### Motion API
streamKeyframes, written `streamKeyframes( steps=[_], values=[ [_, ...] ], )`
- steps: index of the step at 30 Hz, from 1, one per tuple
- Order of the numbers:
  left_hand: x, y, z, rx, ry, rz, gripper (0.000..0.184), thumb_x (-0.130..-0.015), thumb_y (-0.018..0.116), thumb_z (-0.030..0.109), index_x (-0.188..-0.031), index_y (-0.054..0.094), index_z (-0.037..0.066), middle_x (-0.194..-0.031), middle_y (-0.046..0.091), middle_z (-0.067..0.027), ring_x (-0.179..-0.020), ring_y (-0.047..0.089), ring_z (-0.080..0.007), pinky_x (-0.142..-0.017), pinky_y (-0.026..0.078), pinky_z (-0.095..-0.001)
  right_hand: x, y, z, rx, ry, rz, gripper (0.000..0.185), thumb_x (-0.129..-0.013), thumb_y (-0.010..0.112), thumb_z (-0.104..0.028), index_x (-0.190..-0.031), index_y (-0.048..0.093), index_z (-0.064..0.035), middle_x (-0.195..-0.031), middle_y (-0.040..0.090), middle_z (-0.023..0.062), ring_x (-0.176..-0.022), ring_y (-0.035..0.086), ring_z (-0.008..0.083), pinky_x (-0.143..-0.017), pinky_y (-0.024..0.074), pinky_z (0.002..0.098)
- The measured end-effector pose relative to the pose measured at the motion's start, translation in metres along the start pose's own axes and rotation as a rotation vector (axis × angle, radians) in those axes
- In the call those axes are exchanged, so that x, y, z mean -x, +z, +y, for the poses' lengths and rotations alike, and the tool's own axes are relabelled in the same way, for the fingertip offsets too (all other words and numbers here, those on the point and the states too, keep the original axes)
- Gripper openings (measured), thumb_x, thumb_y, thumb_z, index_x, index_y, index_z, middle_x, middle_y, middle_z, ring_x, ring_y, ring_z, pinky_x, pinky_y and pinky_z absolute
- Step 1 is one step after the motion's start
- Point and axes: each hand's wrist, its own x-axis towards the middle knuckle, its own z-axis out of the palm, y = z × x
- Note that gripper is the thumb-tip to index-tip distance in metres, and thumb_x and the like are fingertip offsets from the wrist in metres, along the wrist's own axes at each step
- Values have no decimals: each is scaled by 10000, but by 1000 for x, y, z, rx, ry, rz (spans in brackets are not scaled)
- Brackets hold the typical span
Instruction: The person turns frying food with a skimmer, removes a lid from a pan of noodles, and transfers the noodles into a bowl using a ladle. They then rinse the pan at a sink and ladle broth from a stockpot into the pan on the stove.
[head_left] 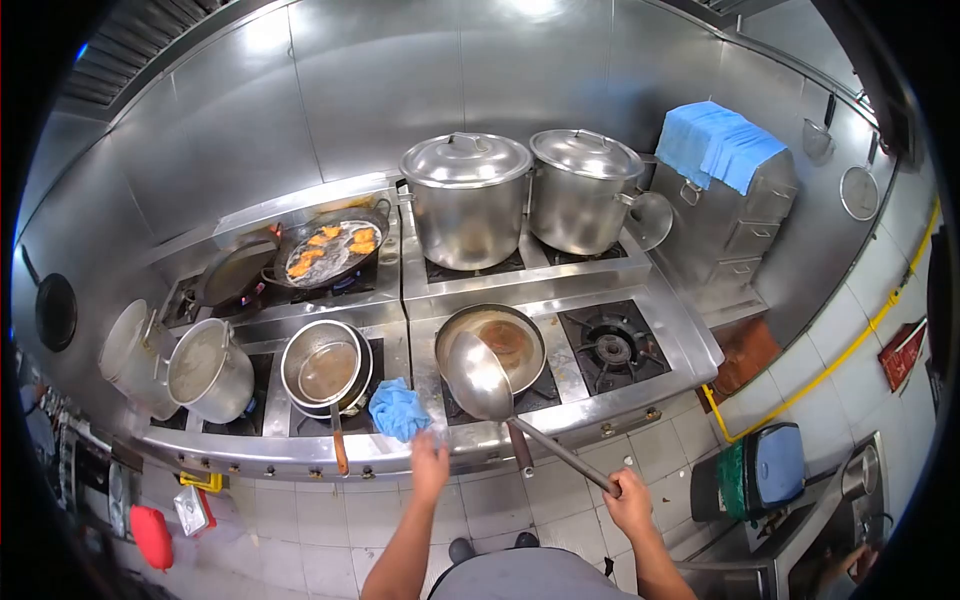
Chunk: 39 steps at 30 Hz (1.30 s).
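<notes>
My right hand (629, 502) is closed around the long handle of a large metal ladle (482, 378). The ladle's bowl hangs over a frying pan (530, 330) on the front burner and hides part of it; a brownish patch shows inside the pan. Below the ladle, the pan's handle points toward me. My left hand (430, 466) reaches forward with slightly blurred fingers apart, just below a crumpled blue cloth (398, 408) at the stove's front edge. I cannot tell whether the fingertips touch the cloth.
Two lidded stockpots (468, 215) stand at the back. A wok (345, 270) holds orange pieces in bubbling oil. Left of the cloth are a saucepan (322, 368) with its handle jutting out and a tall pot (212, 375). A bare burner (612, 348) lies right of the frying pan.
</notes>
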Motion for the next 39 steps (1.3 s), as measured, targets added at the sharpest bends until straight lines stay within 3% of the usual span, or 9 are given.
streamKeyframes(
  steps=[2,4,8,14,18,20,30,35,39],
  values=[
    [19,-13,55,568,-555,-449,550,-994,508,390,-1358,487,-22,-1318,565,-208,-1222,541,-332,-1023,404,-544,-5,-1,6,-20,127,-64,284,-726,769,-59,-893,539,-61,-788,586,77,-715,607,255,-626,476,384],
    [29,-7,95,979,-890,-603,633,-1015,397,513,-1404,442,16,-1311,571,-184,-1127,595,-312,-983,446,-527,-10,-3,11,-166,132,-151,276,-775,734,-49,-935,508,-55,-743,558,65,-657,581,215,-584,461,356],
    [6,14,156,1502,-924,-697,648,-994,375,577,-1395,393,69,-1129,632,-122,-947,644,-296,-868,524,-490,-7,3,28,-777,437,-357,293,-879,652,-40,-1075,435,-41,-675,514,26,-527,522,114,-460,439,278],
    [-33,40,172,1477,-1098,-680,399,-972,530,468,-1103,518,92,-809,555,-66,-679,624,-248,-567,550,-371,6,-9,61,-954,616,-306,263,-897,604,-20,-1098,436,-40,-624,499,24,-424,492,117,-377,435,267],
    [-26,29,194,1296,-1089,-500,252,-940,610,296,-1023,522,75,-756,549,-54,-587,591,-206,-482,510,-342,19,-18,86,-935,647,-332,240,-889,598,-11,-1080,457,-39,-627,505,28,-418,492,122,-380,434,271],
    [-19,28,193,1023,-864,-465,190,-879,641,183,-969,513,76,-738,533,-34,-529,538,-175,-445,472,-328,18,-18,89,-944,646,-371,239,-889,596,-9,-1083,458,-36,-626,508,29,-419,492,123,-381,435,272],
    [8,-79,211,951,-762,-545,168,-881,617,118,-984,498,59,-708,513,-8,-478,508,-122,-399,439,-294,-69,-42,13,-1030,472,-444,213,-900,599,-5,-1100,524,-16,-627,531,17,-447,501,107,-415,416,253],
    [39,-193,229,1161,-744,-521,245,-909,613,127,-1120,506,62,-694,503,4,-463,501,-95,-398,429,-267,-120,-74,-77,-1102,227,-482,471,-797,602,-18,-1255,490,-4,-722,521,31,-451,517,121,-395,420,246],
    [75,-299,205,1185,-665,-459,340,-928,602,132,-1230,472,44,-658,497,0,-447,475,-94,-385,395,-263,-140,-67,-168,-1138,7,-603,837,-714,644,-20,-1465,275,-13,-762,493,38,-468,544,141,-410,473,260]
  ],
)
